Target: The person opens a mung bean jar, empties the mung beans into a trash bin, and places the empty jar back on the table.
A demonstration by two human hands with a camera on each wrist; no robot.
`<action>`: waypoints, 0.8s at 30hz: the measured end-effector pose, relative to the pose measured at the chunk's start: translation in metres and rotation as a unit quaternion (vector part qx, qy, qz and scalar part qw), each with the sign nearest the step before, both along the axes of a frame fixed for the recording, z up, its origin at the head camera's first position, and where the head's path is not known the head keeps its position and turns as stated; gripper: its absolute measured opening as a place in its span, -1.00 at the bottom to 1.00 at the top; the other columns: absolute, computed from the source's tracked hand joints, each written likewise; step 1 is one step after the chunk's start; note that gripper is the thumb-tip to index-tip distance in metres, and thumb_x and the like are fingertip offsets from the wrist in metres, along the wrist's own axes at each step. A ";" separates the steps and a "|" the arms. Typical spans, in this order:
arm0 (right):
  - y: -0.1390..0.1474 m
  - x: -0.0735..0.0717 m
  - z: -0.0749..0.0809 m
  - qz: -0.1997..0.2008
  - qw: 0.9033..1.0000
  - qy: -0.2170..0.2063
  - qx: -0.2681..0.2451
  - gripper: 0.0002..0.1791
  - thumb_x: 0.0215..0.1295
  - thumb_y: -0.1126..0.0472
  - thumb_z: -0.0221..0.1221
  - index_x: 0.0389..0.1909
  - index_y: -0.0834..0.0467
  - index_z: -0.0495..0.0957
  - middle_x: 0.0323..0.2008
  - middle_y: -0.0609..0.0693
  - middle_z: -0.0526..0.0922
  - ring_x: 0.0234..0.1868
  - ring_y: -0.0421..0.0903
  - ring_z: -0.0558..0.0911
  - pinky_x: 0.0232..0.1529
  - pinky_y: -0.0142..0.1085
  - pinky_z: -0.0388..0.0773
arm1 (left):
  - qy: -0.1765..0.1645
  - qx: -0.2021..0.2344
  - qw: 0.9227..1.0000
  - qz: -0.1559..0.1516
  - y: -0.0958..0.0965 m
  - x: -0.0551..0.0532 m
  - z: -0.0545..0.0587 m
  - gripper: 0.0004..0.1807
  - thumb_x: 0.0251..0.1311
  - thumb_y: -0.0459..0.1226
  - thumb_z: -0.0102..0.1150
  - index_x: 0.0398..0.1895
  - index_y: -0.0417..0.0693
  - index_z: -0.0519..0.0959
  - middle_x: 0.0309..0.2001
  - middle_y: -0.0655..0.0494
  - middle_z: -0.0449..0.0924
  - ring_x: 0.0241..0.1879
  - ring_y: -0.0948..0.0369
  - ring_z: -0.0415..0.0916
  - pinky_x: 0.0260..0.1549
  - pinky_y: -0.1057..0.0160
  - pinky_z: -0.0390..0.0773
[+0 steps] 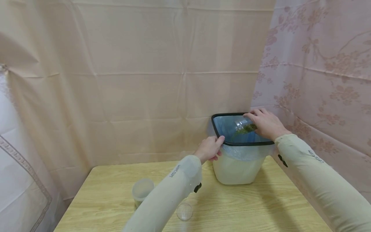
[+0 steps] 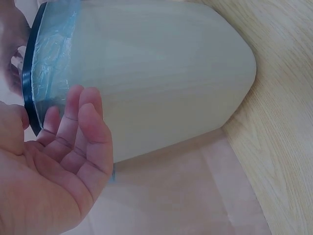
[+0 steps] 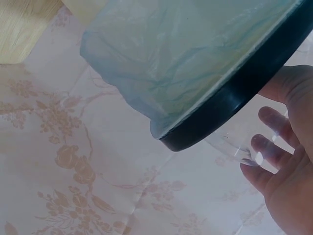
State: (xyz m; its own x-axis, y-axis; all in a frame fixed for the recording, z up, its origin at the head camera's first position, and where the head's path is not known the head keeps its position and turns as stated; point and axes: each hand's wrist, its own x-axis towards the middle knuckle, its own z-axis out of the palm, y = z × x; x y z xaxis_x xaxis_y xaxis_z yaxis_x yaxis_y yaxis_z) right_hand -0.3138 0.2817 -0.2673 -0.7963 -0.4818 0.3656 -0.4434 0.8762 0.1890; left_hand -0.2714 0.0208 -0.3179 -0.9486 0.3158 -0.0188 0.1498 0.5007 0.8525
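While the left hand (image 1: 209,148) steadies a bin (image 1: 239,169) by its black rim (image 1: 249,143), the right hand (image 1: 268,124) holds a clear jar (image 1: 241,124) tilted on its side over the bin's opening. The right hand is partly open, its fingers and thumb bent around the jar; in the right wrist view the fingers are spread against the clear wall, just past the rim. The jar's mouth points toward the left, and green bits (image 1: 245,129) lie along its lower side.

The left hand grips the near left corner of the rim, thumb on top. In the left wrist view, its other fingers curve loosely, palm showing, outside the bin beside a thin bluish bag (image 1: 246,153). That bag lines the bin and folds down over the outside, below the rim. The bin is pale and stands upright at the far right of a wood-grain table (image 1: 232,206).

Nearer the person, to the left, stands a cloudy cup (image 1: 143,188), partly hidden by the left sleeve (image 1: 165,199). To the right of that sleeve lies a clear round piece (image 1: 184,211), too faint to identify. Beige cloth (image 1: 139,64) hangs behind the table, and flowered cloth (image 1: 333,64) hangs at the right.
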 end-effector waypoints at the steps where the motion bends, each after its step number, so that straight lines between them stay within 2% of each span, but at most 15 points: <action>1: 0.000 0.000 0.000 0.000 1.000 0.001 0.002 -0.25 -0.06 0.44 0.53 0.24 0.21 0.51 0.13 0.28 0.52 0.20 0.32 0.42 0.17 0.28 0.42 | 0.001 0.002 1.000 0.001 0.000 0.000 0.000 -0.53 0.54 0.10 -0.10 -0.28 -0.09 0.52 -0.43 -0.01 0.66 -0.56 0.05 0.58 -0.41 0.10 0.65; 5: 0.000 0.000 0.000 0.000 1.000 0.000 0.003 -0.25 -0.06 0.44 0.54 0.24 0.22 0.52 0.13 0.28 0.52 0.20 0.32 0.42 0.18 0.28 0.41 | 0.003 0.004 1.000 0.005 0.001 0.000 0.000 -0.57 0.54 0.09 -0.08 -0.25 -0.06 0.52 -0.44 0.00 0.66 -0.53 0.01 0.60 -0.51 0.20 0.60; 11: -0.001 0.000 0.002 -0.010 1.000 0.001 0.011 -0.25 -0.06 0.43 0.54 0.23 0.20 0.52 0.14 0.28 0.52 0.18 0.33 0.45 0.20 0.29 0.38 | 0.006 -0.002 1.000 0.006 0.002 0.000 0.001 -0.57 0.54 0.08 -0.09 -0.25 -0.07 0.50 -0.45 -0.02 0.66 -0.61 0.10 0.54 -0.57 0.26 0.56; 18: -0.002 0.001 0.004 -0.012 1.000 0.001 0.022 -0.26 -0.04 0.44 0.53 0.24 0.21 0.53 0.15 0.29 0.52 0.19 0.34 0.44 0.21 0.29 0.38 | 0.007 -0.008 1.000 0.008 0.003 -0.001 0.000 -0.57 0.55 0.08 -0.09 -0.27 -0.07 0.49 -0.47 0.00 0.65 -0.58 0.06 0.57 -0.40 0.08 0.67; 24: -0.003 0.001 0.003 -0.009 0.999 -0.002 0.030 -0.30 0.01 0.45 0.49 0.25 0.22 0.54 0.14 0.28 0.51 0.20 0.33 0.42 0.19 0.27 0.40 | 0.007 -0.009 1.000 0.009 0.002 -0.001 -0.001 -0.56 0.54 0.09 -0.10 -0.25 -0.07 0.49 -0.48 0.01 0.63 -0.56 0.03 0.59 -0.34 0.03 0.68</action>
State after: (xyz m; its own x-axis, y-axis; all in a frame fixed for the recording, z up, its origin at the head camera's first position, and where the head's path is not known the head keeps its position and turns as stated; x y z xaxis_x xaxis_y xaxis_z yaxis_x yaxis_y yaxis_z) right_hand -0.3127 0.2789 -0.2647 -0.8068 -0.4882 0.3327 -0.4282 0.8712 0.2402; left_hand -0.2723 0.0232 -0.3193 -0.9542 0.2989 -0.0115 0.1522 0.5186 0.8414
